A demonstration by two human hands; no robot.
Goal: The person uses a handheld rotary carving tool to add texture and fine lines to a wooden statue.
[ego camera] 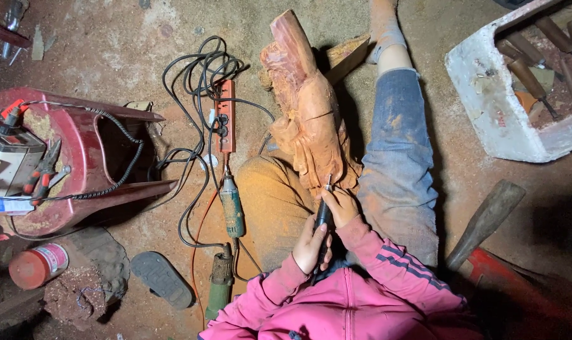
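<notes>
The person sits on the floor (109,44) with the wood carving (308,113) laid lengthwise between the legs, its near end resting against the thighs so that it cannot roll or slide under the tool. Both hands work one rotary handpiece (324,214): the right hand (341,206) closes its grip round the front of the tool, near the bit, steering the tip where it meets the carving's near end, while the left hand (311,244) wraps the rear of the handle, steadying it from behind. Held this way, close to the body, the tool seems braced for fine work.

Just to the left of the thigh lie a green grinder (231,204) and a second power tool (221,283), both within reach, their cords running to the orange power strip (225,116) farther out on the floor. A wooden mallet (485,220) lies beside the right leg. A white box of chisels (487,94) stands beyond it, and pliers (42,173) rest on the red overturned chair (78,135) at the left.
</notes>
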